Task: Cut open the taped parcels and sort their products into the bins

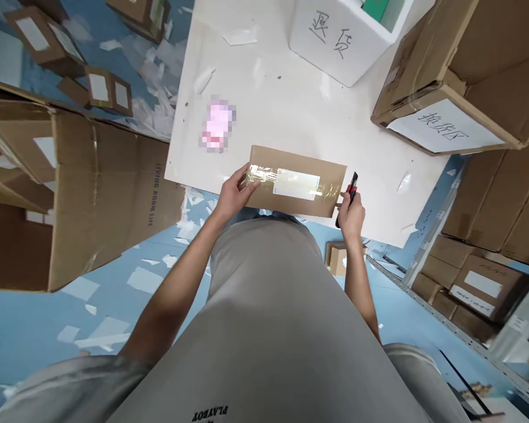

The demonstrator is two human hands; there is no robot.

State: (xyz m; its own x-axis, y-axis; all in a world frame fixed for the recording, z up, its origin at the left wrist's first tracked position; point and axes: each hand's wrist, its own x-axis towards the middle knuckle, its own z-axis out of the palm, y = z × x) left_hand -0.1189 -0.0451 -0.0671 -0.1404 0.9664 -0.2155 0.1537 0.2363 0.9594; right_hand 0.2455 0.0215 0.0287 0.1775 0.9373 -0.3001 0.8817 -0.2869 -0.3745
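Observation:
A flat brown cardboard box [264,158] with clear tape and a white label lies at the near edge of the white table, close to my body. My left hand [237,191] grips its left end, thumb on top and fingers at the side. My right hand [351,214] is closed around a utility knife [353,183] with a black and red body, its tip pointing away from me. Some fingers of that hand reach to the box's right end. What lies under the box is hidden.
On the white table [282,108] are a blurred pink item [218,124], a white foam bin [335,44] and an open carton [445,126]. A large carton [114,194] holding boxes stands left. Shelved boxes [476,288] are at right; paper scraps litter the blue floor.

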